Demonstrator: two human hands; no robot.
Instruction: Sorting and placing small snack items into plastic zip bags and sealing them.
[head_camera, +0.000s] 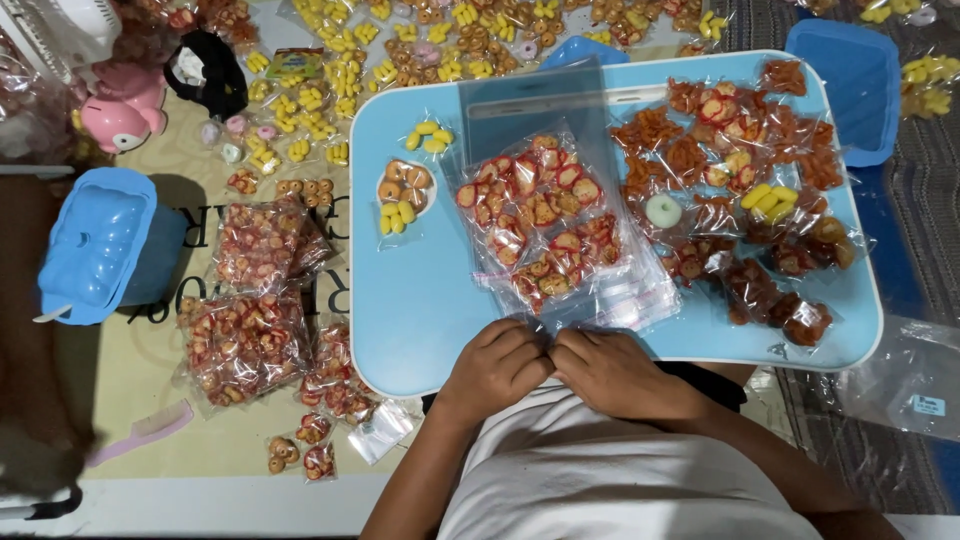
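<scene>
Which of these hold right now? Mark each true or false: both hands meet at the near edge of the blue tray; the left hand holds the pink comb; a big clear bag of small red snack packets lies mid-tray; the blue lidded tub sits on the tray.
1. Both hands meet at the tray's near edge. True: left hand and right hand pinch together at the blue tray.
2. Left hand holds the pink comb. False: the pink comb lies on the floor mat.
3. Big bag mid-tray. True: clear bag of red packets.
4. Tub on tray. False: the blue tub stands on the floor.
</scene>
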